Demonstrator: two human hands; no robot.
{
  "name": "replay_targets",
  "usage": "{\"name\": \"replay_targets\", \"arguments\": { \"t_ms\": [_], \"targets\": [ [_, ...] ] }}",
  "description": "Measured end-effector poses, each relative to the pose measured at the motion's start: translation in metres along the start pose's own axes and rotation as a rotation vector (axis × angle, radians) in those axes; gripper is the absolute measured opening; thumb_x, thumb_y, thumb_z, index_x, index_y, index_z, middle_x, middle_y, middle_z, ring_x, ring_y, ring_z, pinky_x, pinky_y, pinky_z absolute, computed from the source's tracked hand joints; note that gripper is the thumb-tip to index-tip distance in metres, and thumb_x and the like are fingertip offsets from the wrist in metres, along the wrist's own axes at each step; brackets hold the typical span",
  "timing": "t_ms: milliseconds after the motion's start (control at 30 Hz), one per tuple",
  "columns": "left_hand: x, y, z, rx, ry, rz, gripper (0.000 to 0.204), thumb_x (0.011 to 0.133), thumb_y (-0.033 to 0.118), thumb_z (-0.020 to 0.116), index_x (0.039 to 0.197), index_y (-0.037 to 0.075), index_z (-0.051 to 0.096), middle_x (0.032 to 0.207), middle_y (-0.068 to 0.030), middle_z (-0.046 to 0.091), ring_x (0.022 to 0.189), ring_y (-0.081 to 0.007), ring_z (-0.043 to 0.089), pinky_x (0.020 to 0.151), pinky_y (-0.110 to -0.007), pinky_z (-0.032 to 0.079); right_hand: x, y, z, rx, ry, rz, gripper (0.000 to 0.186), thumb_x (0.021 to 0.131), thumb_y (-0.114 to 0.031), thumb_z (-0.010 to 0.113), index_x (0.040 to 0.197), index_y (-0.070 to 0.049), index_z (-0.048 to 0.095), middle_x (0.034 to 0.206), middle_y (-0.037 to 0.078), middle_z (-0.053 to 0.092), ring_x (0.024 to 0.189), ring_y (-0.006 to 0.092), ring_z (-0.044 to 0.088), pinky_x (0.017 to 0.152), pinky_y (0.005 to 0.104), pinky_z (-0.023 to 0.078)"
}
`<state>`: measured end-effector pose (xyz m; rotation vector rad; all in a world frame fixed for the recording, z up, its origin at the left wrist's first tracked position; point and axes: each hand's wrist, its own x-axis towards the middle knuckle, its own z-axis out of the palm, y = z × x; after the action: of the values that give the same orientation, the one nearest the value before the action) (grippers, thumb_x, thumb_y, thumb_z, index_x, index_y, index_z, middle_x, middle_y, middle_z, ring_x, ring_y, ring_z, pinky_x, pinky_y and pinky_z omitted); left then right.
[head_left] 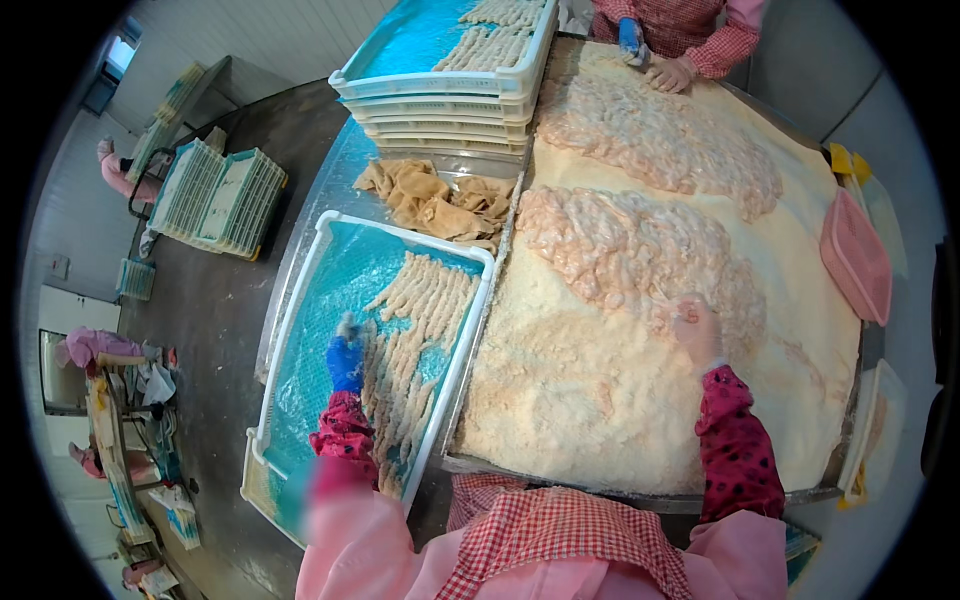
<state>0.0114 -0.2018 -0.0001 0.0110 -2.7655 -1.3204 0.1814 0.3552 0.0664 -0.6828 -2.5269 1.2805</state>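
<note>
My left hand (pixel 346 362), in a blue glove with crumb-caked fingertips, is over a white-rimmed tray (pixel 268 395) lined with blue-green. Its fingers look closed, beside the left edge of rows of breaded meat strips (pixel 425 300); whatever they grip is hidden. On the crumb-covered table, my right hand (pixel 697 328) wears a thin clear glove. Its fingers are curled down onto the near edge of a heap of pale raw meat strips (pixel 630 245) and pinch a piece there. Loose breading crumbs (pixel 570 400) lie around and in front of the heap.
Stacked trays (pixel 445 105) stand beyond tan cloths (pixel 430 195) at the far left. Across the table, a co-worker's hands (pixel 655 65) are at another raw meat heap (pixel 650 130). A pink basket (pixel 857 255) sits at the right edge. More workers and crates (pixel 220 200) are at left.
</note>
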Motion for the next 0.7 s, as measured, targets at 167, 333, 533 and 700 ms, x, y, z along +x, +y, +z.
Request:
{"name": "replay_targets", "arguments": {
  "t_ms": [167, 333, 533, 700],
  "targets": [
    [-0.004, 0.008, -0.003, 0.391, 0.109, 0.444, 0.038, 0.079, 0.004, 0.057, 0.117, 0.007, 0.054, 0.107, -0.0139, 0.059, 0.096, -0.0303, 0.057, 0.084, -0.039, 0.044, -0.018, -0.019, -0.023, 0.061, 0.218, -0.095, 0.014, 0.074, -0.002, 0.06, 0.087, -0.004, 0.056, 0.075, 0.005, 0.056, 0.069, 0.0157, 0.055, 0.064, 0.0273, 0.045],
    [-0.053, 0.133, 0.035, -0.024, -0.058, 0.477, 0.033, 0.081, 0.001, 0.055, 0.114, 0.002, 0.054, 0.106, -0.0145, 0.059, 0.098, -0.0255, 0.057, 0.085, -0.034, 0.043, -0.098, -0.022, -0.041, -0.048, -0.556, -0.393, 0.01, 0.072, -0.009, 0.061, 0.08, -0.005, 0.058, 0.08, 0.008, 0.057, 0.078, 0.0207, 0.057, 0.072, 0.032, 0.044],
    [-0.15, 0.24, 0.144, 0.021, -0.747, 0.717, 0.049, 0.073, 0.026, 0.065, 0.116, 0.006, 0.052, 0.111, -0.0191, 0.055, 0.101, -0.0339, 0.053, 0.085, -0.04, 0.043, -0.131, 0.059, -0.026, -0.163, 0.096, -0.031, 0.03, 0.074, -0.014, 0.06, 0.102, -0.004, 0.056, 0.09, 0.016, 0.057, 0.088, 0.0287, 0.055, 0.08, 0.0374, 0.043],
    [-0.185, 0.246, 0.223, 0.013, -0.747, 0.767, 0.044, 0.072, 0.013, 0.059, 0.116, 0.012, 0.053, 0.113, -0.0175, 0.054, 0.102, -0.0329, 0.052, 0.085, -0.04, 0.044, -0.119, 0.036, 0.03, -0.157, 0.249, 0.055, 0.026, 0.08, -0.012, 0.052, 0.104, -0.004, 0.056, 0.096, 0.016, 0.057, 0.093, 0.0278, 0.054, 0.083, 0.0369, 0.042]
  ]
}}
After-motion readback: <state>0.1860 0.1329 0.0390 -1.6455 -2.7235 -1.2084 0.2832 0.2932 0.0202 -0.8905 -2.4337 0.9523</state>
